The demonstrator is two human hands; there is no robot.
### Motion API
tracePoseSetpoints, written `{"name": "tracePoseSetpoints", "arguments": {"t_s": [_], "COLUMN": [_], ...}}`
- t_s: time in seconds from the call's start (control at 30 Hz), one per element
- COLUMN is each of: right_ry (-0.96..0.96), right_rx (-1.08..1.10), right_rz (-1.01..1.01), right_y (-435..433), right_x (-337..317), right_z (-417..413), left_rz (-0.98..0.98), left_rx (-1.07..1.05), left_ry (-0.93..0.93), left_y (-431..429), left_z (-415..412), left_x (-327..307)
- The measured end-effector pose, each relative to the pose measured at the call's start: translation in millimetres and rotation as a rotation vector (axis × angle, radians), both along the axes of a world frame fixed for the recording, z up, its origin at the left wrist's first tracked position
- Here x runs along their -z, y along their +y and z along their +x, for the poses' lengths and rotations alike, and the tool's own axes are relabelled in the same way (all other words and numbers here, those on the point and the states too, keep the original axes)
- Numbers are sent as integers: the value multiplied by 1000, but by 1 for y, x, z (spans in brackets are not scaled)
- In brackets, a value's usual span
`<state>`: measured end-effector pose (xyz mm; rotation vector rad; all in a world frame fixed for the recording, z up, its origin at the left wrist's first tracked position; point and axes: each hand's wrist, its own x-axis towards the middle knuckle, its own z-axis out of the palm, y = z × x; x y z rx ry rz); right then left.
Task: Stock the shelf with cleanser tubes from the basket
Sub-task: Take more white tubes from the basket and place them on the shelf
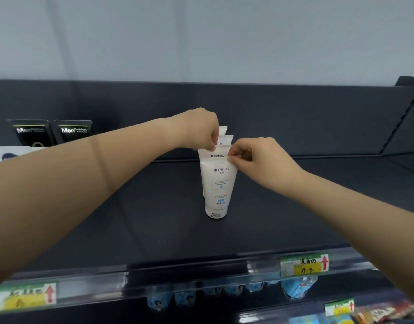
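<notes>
Atop upright cleanser tubes [219,183], left hand [199,129] and right hand [257,157]

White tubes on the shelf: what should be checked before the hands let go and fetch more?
1. Front tube stands upright on its cap: ok.
2. Tubes behind it lined up: ok.
3. Hands free: not ok; left hand and right hand pinch the front tube's top edge.
4. Bare shelf beside the row: ok.
5. Basket has more tubes: cannot tell, out of view.
</notes>
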<state>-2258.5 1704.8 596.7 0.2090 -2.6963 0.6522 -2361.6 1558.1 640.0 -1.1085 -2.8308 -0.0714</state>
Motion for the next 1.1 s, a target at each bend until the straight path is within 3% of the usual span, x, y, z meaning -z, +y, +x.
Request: {"name": "tracePoseSetpoints", "arguments": {"t_s": [1.1], "right_ry": [-49], "right_rx": [-122], "right_rz": [3], "right_y": [17], "right_x": [3], "right_z": [-3], "left_rz": [17], "left_rx": [-138], "left_ry": [-7], "left_y": [2], "left_z": [19], "left_x": [1]}}
